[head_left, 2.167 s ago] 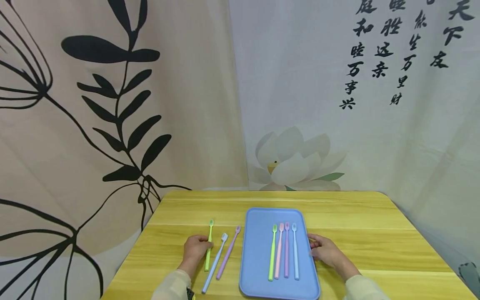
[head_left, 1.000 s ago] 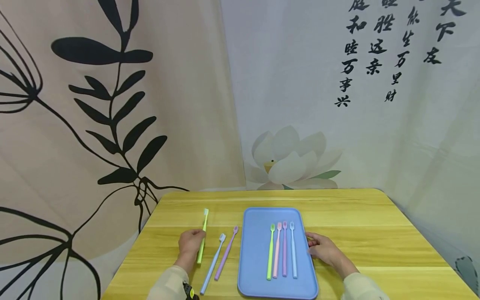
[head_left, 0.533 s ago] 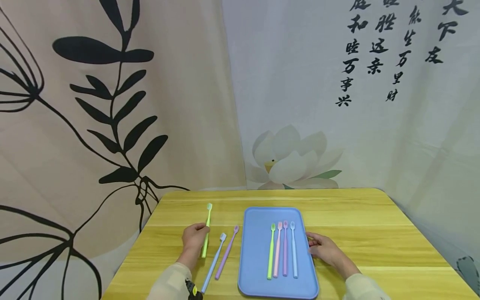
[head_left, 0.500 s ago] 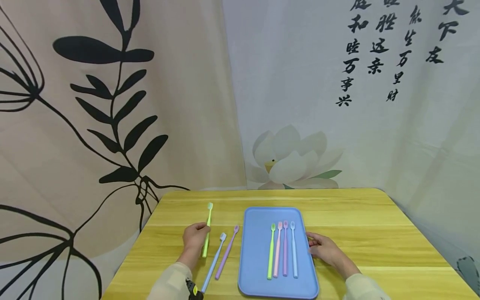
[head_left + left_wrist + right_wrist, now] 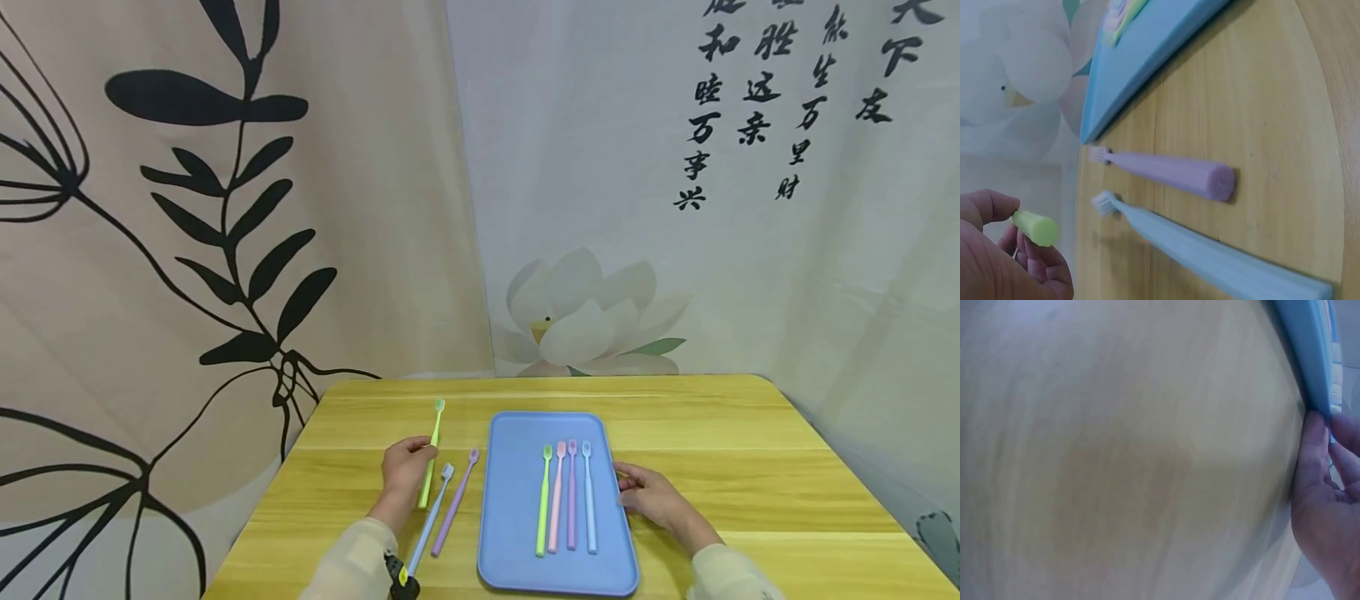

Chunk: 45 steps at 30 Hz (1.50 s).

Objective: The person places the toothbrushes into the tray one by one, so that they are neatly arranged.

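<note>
My left hand (image 5: 406, 468) pinches a green toothbrush (image 5: 431, 465) between thumb and fingers, bristle end pointing away. In the left wrist view its round handle end (image 5: 1041, 230) faces the camera, off the table. Just right of that hand a light blue toothbrush (image 5: 431, 518) and a purple toothbrush (image 5: 455, 506) lie on the table. My right hand (image 5: 654, 497) holds the right rim of a blue tray (image 5: 510, 500); in the right wrist view the thumb (image 5: 1311, 434) is against the tray wall. A green (image 5: 543, 504), a pink (image 5: 557, 502), a purple (image 5: 572, 500) and a blue toothbrush (image 5: 590, 502) lie side by side on the tray.
Everything rests on a yellow wooden table (image 5: 750, 467) with rounded far corners. Behind it hangs a printed curtain (image 5: 405, 208) with plants, a lotus and dark characters. A black and yellow wrist device (image 5: 402, 579) sits at the left cuff, over the blue toothbrush's handle end.
My left hand has lifted the green toothbrush from the table, moved it forward, and then rightward nearer the blue one. My right hand has stayed at the tray's rim.
</note>
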{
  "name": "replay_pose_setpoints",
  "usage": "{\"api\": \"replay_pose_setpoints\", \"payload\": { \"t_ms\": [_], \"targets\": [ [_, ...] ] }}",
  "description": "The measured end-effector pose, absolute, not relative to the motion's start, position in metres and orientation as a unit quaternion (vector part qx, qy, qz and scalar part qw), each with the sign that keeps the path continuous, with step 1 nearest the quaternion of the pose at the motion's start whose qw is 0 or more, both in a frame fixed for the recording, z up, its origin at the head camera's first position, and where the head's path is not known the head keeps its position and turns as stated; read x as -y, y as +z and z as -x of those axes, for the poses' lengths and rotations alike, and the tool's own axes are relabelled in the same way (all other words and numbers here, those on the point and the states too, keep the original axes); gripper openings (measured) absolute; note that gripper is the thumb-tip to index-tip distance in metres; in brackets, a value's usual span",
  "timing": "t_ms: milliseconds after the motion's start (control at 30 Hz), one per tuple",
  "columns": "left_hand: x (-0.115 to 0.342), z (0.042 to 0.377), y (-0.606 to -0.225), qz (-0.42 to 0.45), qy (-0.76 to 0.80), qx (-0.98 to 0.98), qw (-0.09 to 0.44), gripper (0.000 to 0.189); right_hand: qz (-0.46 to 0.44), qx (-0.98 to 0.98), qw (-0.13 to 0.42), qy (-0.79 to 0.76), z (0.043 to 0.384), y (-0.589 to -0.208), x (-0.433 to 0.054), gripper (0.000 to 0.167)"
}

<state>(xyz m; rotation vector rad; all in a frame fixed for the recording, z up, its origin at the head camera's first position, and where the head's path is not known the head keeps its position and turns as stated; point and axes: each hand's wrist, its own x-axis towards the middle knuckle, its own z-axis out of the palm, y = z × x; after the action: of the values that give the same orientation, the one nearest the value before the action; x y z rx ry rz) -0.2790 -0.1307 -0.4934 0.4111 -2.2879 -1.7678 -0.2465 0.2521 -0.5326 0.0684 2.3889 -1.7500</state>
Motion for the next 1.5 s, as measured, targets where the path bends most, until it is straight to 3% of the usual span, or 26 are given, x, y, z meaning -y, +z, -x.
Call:
{"api": "replay_pose_setpoints", "payload": {
  "t_ms": [733, 1000, 1500],
  "targets": [
    [0.095, 0.274, -0.48, -0.111, -0.638, 0.757, 0.09, 0.029, -0.027, -0.799, 0.093, -0.593, 0.247, -0.534, -0.253, 0.063],
    [0.085, 0.275, -0.484, -0.106, -0.682, 0.722, 0.055, 0.031, -0.027, -0.809, 0.096, -0.579, 0.247, -0.531, -0.252, 0.062],
    [0.061, 0.27, -0.492, -0.09, -0.668, 0.736, 0.053, 0.026, -0.039, -0.809, 0.092, -0.58, 0.248, -0.53, -0.251, 0.062]
  ]
}}
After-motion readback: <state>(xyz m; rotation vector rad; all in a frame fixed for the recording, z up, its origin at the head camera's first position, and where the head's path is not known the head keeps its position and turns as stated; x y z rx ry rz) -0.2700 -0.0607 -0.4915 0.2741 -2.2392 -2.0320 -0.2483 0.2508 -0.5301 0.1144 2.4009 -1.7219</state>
